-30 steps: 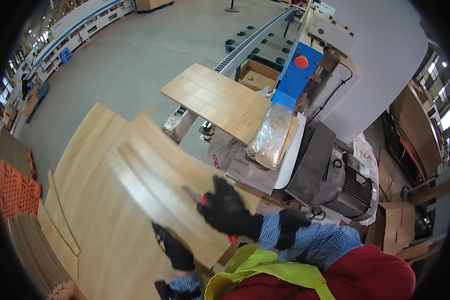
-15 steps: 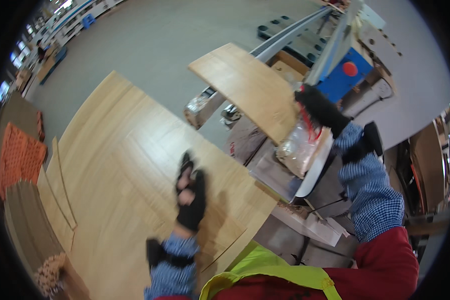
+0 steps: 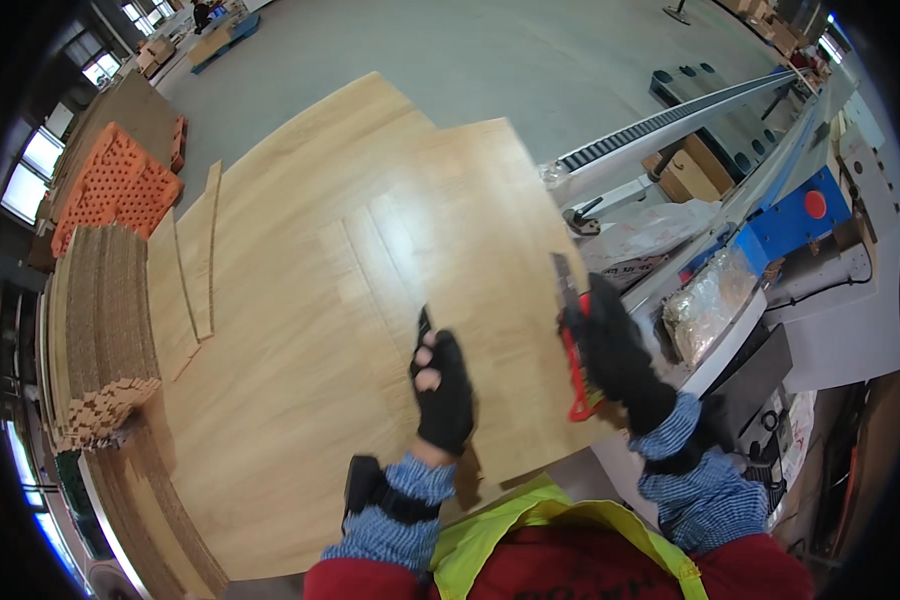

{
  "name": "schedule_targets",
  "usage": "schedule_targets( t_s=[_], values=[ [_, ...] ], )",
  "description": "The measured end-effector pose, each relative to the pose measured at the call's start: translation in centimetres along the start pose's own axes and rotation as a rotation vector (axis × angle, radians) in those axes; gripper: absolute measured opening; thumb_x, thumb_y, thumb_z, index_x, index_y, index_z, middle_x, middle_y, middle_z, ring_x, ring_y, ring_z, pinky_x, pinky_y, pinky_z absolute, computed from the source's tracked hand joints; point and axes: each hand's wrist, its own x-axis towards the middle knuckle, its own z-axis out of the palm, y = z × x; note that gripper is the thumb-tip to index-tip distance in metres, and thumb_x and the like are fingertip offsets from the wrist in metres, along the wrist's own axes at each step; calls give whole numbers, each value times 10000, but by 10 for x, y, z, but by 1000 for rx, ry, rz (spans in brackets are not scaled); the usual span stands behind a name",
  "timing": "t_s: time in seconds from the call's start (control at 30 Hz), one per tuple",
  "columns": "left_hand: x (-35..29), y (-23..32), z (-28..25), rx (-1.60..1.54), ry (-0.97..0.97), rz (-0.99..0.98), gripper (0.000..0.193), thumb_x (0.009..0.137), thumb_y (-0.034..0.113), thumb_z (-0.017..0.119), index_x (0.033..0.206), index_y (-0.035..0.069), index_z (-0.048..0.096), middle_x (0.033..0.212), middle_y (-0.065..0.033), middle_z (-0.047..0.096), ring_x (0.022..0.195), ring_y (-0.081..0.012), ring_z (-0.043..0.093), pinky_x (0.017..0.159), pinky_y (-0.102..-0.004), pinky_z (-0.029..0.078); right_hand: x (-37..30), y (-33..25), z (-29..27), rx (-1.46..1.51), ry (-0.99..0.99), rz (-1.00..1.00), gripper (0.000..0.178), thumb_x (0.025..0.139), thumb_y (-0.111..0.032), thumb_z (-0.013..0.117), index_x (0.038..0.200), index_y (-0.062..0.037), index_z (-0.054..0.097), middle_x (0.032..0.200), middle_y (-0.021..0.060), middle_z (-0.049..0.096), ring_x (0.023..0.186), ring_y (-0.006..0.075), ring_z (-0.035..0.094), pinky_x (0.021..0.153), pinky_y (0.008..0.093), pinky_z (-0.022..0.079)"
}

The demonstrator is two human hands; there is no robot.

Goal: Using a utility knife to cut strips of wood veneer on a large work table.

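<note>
A pale wood panel (image 3: pixel 500 210) lies over a larger wood board (image 3: pixel 280 230) in front of me, its right edge close to my right hand. My right hand (image 3: pixel 615 345), in a black glove, is closed round a red utility knife (image 3: pixel 576 370). The knife's blade points away from me, above the panel's right edge. My left hand (image 3: pixel 442 395), gloved with some bare fingertips, rests on the wood surface with its fingers partly stretched out and nothing visible in them. Thin wood strips (image 3: pixel 195 270) lie along the large board's left side.
Stacked boards (image 3: pixel 100 330) stand at the left, with an orange pallet (image 3: pixel 120 190) behind. To the right are a machine rail (image 3: pixel 680 120), a blue box with a red button (image 3: pixel 795 215) and a clear plastic bag (image 3: pixel 710 305). Grey floor (image 3: pixel 450 50) lies beyond.
The smaller panel has moved left from beside the machine onto the large board. My right hand has come nearer and left with the knife, and the view has turned right.
</note>
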Motion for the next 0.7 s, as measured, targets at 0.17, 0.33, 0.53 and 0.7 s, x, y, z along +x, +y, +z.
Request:
schedule_targets(
  t_s=[0.17, 0.33, 0.53, 0.7],
  values=[
    [-54, -26, 23, -1355, -226, -717, 484, 962, 149, 461, 1415, 9, 366, 1369, -158, 447, 1229, -277, 430, 996, -403, 339, -26, -17, 79, -181, -245, -81, 355, 916, -260, 583, 1172, -31, 491, 716, 67, 588, 724, 214, 600, 798, 407, 485],
    [-71, -42, 46, -1182, -236, -601, 623, 923, 241, 488, 1470, 30, 277, 1515, -135, 309, 1411, -405, 193, 1116, -555, 85, -25, -34, 97, -197, -131, -42, 405, 902, -261, 597, 1130, 47, 466, 776, 111, 586, 699, 249, 597, 767, 418, 480],
    [-89, -45, 70, -1209, -152, -581, 601, 920, 275, 447, 1466, 68, 306, 1479, -133, 363, 1412, -370, 205, 1144, -515, 56, -11, -69, 145, -177, -128, 223, 418, 917, -435, 473, 829, -39, 571, 957, 186, 582, 939, 357, 550, 839, 475, 423],
    [-182, -95, 99, -1233, -147, -530, 551, 930, 189, 458, 1444, 35, 331, 1485, -125, 367, 1402, -362, 237, 1141, -492, 107, -77, -128, 210, -274, -246, 267, 406, 914, -425, 472, 911, -38, 594, 1237, 260, 501, 1178, 416, 438, 959, 495, 377]
  ],
)
